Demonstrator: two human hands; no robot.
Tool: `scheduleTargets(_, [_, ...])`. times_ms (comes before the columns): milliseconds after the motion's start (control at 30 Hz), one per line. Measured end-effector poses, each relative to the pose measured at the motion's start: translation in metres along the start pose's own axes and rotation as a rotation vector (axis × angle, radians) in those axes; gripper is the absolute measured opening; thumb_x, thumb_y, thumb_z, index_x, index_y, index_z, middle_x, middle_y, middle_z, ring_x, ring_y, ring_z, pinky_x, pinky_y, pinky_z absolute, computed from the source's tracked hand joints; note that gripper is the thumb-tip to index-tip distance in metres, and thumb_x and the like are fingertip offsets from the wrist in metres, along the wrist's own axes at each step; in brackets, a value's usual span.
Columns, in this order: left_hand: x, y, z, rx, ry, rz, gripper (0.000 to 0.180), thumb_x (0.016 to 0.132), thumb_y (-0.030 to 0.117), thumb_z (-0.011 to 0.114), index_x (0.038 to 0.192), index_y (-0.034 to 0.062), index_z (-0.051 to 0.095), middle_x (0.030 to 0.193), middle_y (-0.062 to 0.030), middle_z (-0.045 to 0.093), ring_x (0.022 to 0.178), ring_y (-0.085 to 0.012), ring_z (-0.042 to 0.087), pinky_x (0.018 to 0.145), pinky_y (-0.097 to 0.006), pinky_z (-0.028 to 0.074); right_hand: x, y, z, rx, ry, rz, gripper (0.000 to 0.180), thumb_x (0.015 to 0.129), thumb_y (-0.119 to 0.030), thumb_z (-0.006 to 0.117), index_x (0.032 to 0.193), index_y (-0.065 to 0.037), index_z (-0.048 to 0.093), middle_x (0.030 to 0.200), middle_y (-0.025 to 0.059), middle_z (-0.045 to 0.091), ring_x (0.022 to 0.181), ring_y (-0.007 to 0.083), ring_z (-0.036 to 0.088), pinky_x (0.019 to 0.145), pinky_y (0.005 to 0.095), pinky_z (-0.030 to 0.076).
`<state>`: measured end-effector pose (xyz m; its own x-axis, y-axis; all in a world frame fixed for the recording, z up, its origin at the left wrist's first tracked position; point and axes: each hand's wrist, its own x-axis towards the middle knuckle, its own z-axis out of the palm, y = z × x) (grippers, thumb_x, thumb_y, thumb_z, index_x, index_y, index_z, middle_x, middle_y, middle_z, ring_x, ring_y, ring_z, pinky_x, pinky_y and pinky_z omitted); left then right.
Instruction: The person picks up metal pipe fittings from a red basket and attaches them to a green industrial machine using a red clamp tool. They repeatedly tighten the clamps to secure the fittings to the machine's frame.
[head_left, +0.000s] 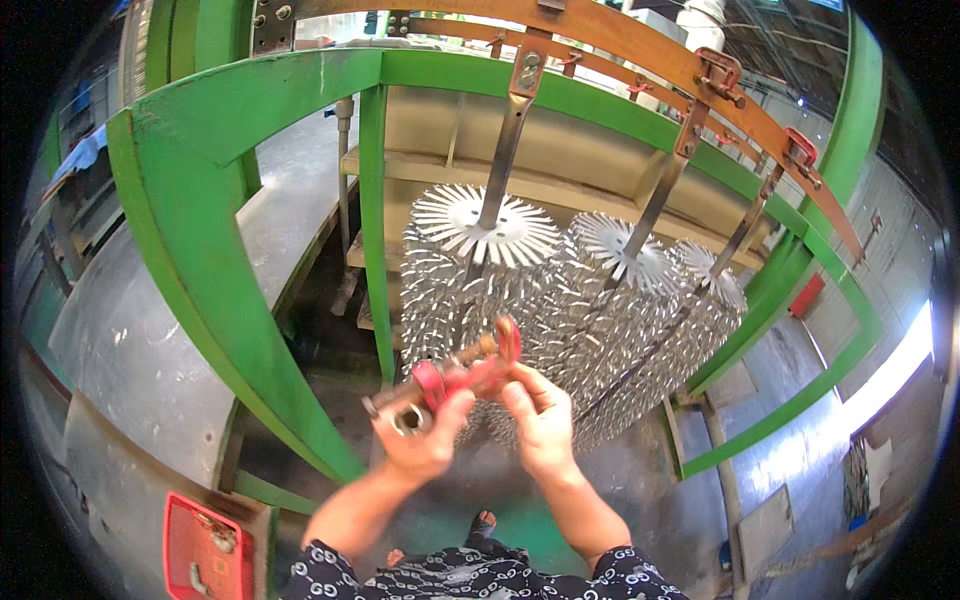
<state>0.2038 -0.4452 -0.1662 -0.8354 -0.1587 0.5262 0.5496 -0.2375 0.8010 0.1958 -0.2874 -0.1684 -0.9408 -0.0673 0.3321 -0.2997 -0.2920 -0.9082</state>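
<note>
Head view: left hand (424, 446) and right hand (545, 425), close together, grip a red clamp (482, 379).

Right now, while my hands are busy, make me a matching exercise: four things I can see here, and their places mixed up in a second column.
Things:
1. Red clamp hardware
2. Red basket
3. Orange-brown bar
4. Spiky silver columns

Places:
A. Hanging beyond the hands, in a row
B. At the lower left of the view
C. In the left hand and right hand
D. Running overhead, above the columns

Right pairs: 1-C, 2-B, 3-D, 4-A.
</note>
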Motion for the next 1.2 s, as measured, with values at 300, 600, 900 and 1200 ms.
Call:
scheduleTargets(300, [0.228, 0.072, 0.056, 0.69, 0.18, 1.035, 0.03, 0.087, 0.004, 0.075, 0.116, 0.0001, 0.068, 0.089, -0.0096, 0.075, 0.071, -0.0163, 0.07, 0.068, -0.03, 0.055, 0.092, -0.154, -0.091, -0.749, -0.295, -0.554, 0.035, 0.086, -0.002, 0.073, 0.12, -0.002, 0.068, 0.102, 0.011, 0.075, 0.091, 0.0174, 0.072, 0.084, 0.0307, 0.056])
scheduleTargets(600, [0.3, 0.058, 0.07, 0.846, 0.185, 0.983, 0.027, 0.087, 0.011, 0.074, 0.113, 0.0083, 0.072, 0.071, -0.0128, 0.067, 0.056, -0.0206, 0.061, 0.058, -0.033, 0.048, 0.203, -0.196, -0.054, -1.181, -0.122, -1.212, 0.023, 0.085, -0.013, 0.075, 0.107, -0.006, 0.071, 0.102, 0.0119, 0.073, 0.092, 0.028, 0.07, 0.082, 0.0361, 0.055])
scheduleTargets(900, [0.319, 0.057, 0.069, 0.822, 0.129, 0.961, 0.018, 0.083, 0.017, 0.07, 0.1, 0.0119, 0.071, 0.08, -0.0127, 0.07, 0.075, -0.036, 0.068, 0.063, -0.043, 0.053, 0.289, -0.198, 0.0, -1.318, 0.108, -1.443, 0.028, 0.084, -0.015, 0.075, 0.111, -0.008, 0.07, 0.101, 0.0082, 0.069, 0.095, 0.0277, 0.065, 0.084, 0.0382, 0.052])
scheduleTargets(1200, [0.324, 0.053, 0.084, 0.826, 0.167, 1.101, 0.03, 0.078, 0.016, 0.071, 0.108, 0.0117, 0.07, 0.101, -0.0104, 0.073, 0.084, -0.0331, 0.07, 0.071, -0.042, 0.058, 0.325, -0.203, 0.013, -1.439, 0.226, -1.706, 0.022, 0.077, -0.018, 0.077, 0.098, -0.014, 0.071, 0.09, 0.0002, 0.061, 0.09, 0.0221, 0.06, 0.08, 0.0373, 0.048])
